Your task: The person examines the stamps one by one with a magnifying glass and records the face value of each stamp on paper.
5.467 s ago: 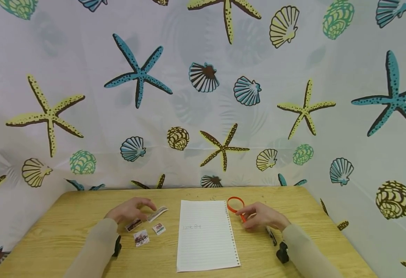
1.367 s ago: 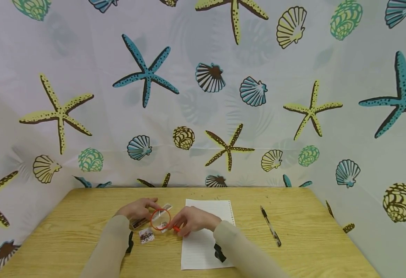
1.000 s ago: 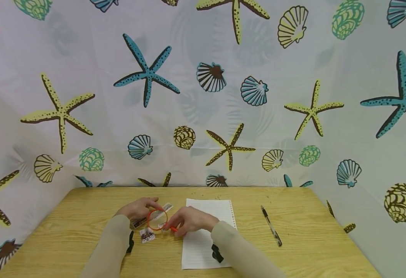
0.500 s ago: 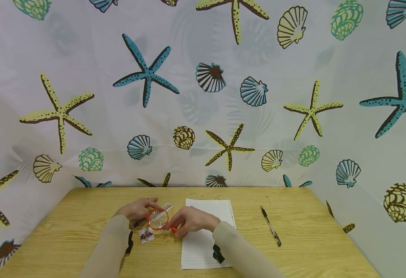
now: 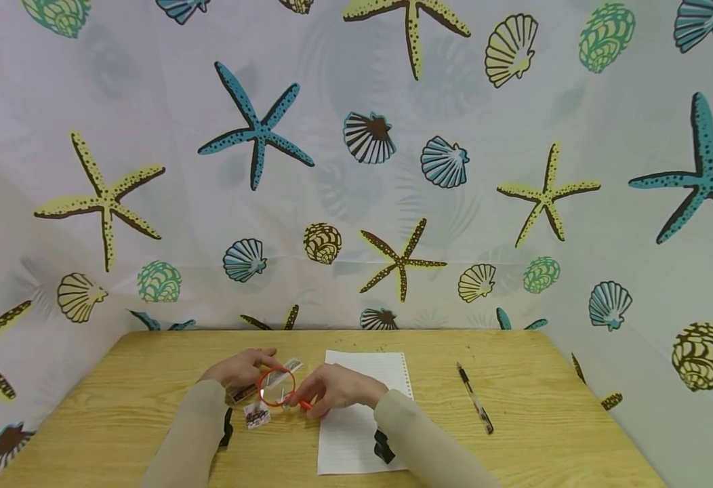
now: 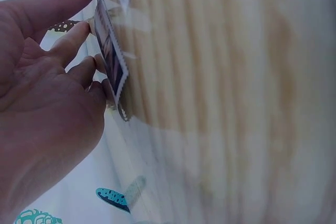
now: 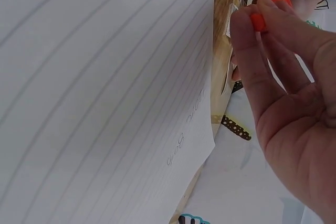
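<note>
My right hand pinches the handle of a red-orange magnifying glass between thumb and fingertips. Its round lens is over several postage stamps on the wooden table. A square stamp lies just below the lens, and a long stamp shows partly beyond its upper right. My left hand rests beside them, fingers extended. In the left wrist view its fingertips are at the edge of a dark stamp with a perforated border. The right wrist view shows the orange handle at my fingertips.
A lined sheet of paper lies under my right forearm, with faint handwriting visible in the right wrist view. To the right is a black-capped clear pen. A curtain printed with shells and starfish surrounds the table.
Over several seconds my right hand has carried the magnifying glass from right of the paper leftward over the stamps, uncovering the pen. In the last second both hands are nearly still.
</note>
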Demonstrator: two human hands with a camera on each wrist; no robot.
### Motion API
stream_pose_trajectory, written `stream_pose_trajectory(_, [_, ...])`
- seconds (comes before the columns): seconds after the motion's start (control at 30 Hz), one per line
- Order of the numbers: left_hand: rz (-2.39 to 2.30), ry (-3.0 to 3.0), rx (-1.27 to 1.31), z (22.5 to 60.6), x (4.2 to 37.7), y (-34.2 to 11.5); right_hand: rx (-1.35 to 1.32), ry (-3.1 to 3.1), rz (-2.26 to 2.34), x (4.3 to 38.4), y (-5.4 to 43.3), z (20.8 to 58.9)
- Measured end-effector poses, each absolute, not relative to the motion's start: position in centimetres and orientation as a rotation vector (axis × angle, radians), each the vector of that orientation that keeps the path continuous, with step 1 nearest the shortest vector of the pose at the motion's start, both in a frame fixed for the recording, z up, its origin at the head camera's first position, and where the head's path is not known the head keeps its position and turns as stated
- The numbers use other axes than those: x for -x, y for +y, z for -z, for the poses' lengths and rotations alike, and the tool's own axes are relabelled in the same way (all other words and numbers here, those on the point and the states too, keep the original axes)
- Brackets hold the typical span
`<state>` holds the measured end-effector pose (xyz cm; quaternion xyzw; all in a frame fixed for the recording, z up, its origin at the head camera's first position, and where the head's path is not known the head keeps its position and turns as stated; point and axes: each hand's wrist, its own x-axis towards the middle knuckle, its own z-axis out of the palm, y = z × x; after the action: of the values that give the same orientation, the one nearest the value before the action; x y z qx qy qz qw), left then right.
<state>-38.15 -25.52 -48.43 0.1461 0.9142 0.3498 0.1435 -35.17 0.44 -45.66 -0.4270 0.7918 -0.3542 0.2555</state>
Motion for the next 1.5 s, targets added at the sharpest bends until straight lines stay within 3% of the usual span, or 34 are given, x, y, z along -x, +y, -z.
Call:
stream_pose_trajectory(0.57, [-1.136,2.548,-0.409,48.9,38.3,-25.9,1.094,2.117,1.046,35.0,2.7,45.2])
stream_pose_trajectory(1.5, [-1.323,2.648,-0.414,46.4,36.8,-22.1,0.8,2.206,1.283,35.4,12.9,45.6])
